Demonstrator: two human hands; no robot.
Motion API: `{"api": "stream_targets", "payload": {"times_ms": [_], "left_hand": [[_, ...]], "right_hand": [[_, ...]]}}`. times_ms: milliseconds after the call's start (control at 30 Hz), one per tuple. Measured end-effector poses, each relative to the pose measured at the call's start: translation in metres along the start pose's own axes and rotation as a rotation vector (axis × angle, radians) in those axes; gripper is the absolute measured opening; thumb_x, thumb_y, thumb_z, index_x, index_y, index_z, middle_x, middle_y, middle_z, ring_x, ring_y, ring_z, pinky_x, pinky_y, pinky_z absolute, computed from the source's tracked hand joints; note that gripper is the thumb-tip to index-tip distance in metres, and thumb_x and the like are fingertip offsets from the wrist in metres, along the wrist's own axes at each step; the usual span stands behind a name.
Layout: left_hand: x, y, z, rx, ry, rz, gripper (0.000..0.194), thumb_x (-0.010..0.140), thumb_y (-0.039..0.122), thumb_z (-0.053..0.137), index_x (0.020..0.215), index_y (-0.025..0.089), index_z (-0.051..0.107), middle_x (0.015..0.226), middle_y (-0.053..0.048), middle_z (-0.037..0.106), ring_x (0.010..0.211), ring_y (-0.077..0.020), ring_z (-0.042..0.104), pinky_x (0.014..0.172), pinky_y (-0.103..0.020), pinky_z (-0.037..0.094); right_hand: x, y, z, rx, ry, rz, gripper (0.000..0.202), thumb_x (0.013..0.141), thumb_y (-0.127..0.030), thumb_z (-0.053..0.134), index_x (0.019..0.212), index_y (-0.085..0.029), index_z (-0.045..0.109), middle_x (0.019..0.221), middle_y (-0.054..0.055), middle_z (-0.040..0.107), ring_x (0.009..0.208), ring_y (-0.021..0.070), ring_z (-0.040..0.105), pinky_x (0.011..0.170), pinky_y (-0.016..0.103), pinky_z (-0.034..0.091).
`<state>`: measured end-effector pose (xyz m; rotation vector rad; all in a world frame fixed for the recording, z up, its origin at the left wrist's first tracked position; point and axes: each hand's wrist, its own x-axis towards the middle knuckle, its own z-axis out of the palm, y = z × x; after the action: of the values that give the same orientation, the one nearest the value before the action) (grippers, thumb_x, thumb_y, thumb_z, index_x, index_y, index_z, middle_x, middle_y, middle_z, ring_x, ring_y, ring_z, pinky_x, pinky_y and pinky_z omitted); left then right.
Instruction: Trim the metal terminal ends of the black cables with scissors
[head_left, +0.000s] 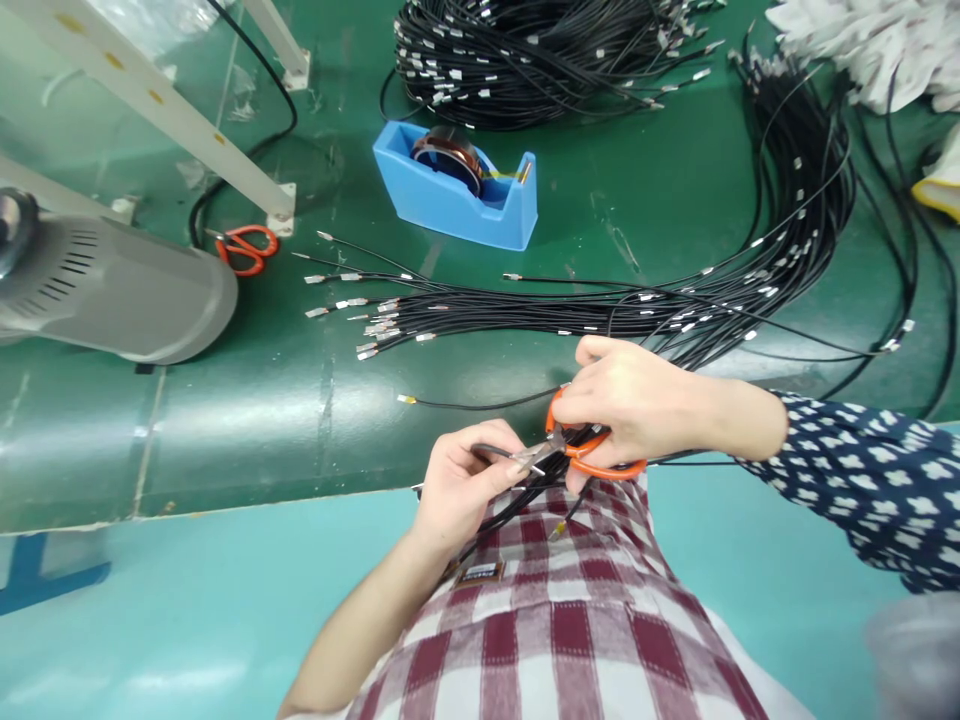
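Labels first: we see a dark patch with pale marks on the checked garment; lettering too small and skewed for us to read. White tags sit all along the cable bundle; any print on them is below what we can resolve. One lone cable end carries a yellow tag, also unreadable. We can't make out a brand on the blue tape dispenser or the grey machine.

Grip: our right hand is closed round the orange handles of the scissors. Our left hand pinches a thin black cable between thumb and fingers, its end right at the blades. We can't tell if the blades touch it. All of this sits at the front edge of the green table, over our lap.

Hidden or cut: the dark cables under our hands are partly covered, so we can't trace which runs where. A second pair of orange scissors has its blades mostly behind the machine. The big cable coil and the white cloth pile run off the frame, as does the machine.
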<state>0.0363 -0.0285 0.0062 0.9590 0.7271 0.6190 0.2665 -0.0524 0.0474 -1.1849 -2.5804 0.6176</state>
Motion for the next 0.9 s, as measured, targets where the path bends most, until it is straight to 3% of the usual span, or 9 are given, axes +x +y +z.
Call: {"api": "stream_targets", "payload": {"times_ms": [133, 300, 500, 700, 900], "left_hand": [[0.000, 0.001, 0.000, -0.035, -0.036, -0.010, 0.014, 0.066, 0.027, 0.086, 0.068, 0.018, 0.076, 0.062, -0.001, 0.063, 0.053, -0.0099, 0.053, 0.050, -0.020, 0.040], [0.000, 0.000, -0.001, -0.042, -0.047, 0.004, 0.012, 0.066, 0.024, 0.086, 0.069, 0.019, 0.076, 0.063, -0.001, 0.063, 0.055, -0.0095, 0.054, 0.052, -0.020, 0.040], [0.000, -0.005, -0.006, 0.038, -0.026, 0.020, 0.017, 0.068, 0.031, 0.086, 0.069, 0.018, 0.075, 0.064, -0.002, 0.062, 0.056, -0.0112, 0.054, 0.053, -0.022, 0.040], [-0.003, -0.008, -0.009, 0.126, 0.013, 0.096, 0.011, 0.073, 0.030, 0.083, 0.075, 0.020, 0.078, 0.070, -0.004, 0.067, 0.060, -0.0124, 0.056, 0.057, -0.023, 0.043], [-0.002, -0.010, -0.003, 0.134, 0.140, 0.206, 0.005, 0.076, 0.025, 0.080, 0.077, 0.021, 0.076, 0.074, -0.003, 0.068, 0.065, -0.0120, 0.059, 0.059, -0.021, 0.044]], "right_hand": [[0.002, 0.001, 0.004, -0.038, 0.003, -0.024, 0.034, 0.090, -0.040, 0.056, 0.065, -0.021, 0.041, 0.056, -0.006, 0.058, 0.049, 0.0105, 0.022, 0.068, 0.034, 0.024], [0.001, 0.002, 0.006, -0.079, 0.001, -0.038, 0.031, 0.091, -0.037, 0.055, 0.068, -0.021, 0.042, 0.057, -0.007, 0.059, 0.049, 0.0101, 0.026, 0.067, 0.033, 0.024], [0.000, 0.004, 0.014, -0.128, 0.056, -0.028, 0.031, 0.092, -0.035, 0.053, 0.067, -0.021, 0.041, 0.054, -0.008, 0.057, 0.048, 0.0104, 0.026, 0.063, 0.032, 0.022], [-0.005, 0.001, 0.021, 0.049, 0.213, 0.181, 0.039, 0.090, -0.042, 0.059, 0.063, -0.021, 0.041, 0.051, -0.007, 0.051, 0.051, 0.0104, 0.030, 0.064, 0.030, 0.025], [-0.012, -0.016, 0.014, 0.131, 0.158, 0.275, 0.046, 0.087, -0.060, 0.059, 0.068, -0.019, 0.051, 0.055, -0.008, 0.054, 0.049, 0.0076, 0.029, 0.069, 0.031, 0.026]]}}
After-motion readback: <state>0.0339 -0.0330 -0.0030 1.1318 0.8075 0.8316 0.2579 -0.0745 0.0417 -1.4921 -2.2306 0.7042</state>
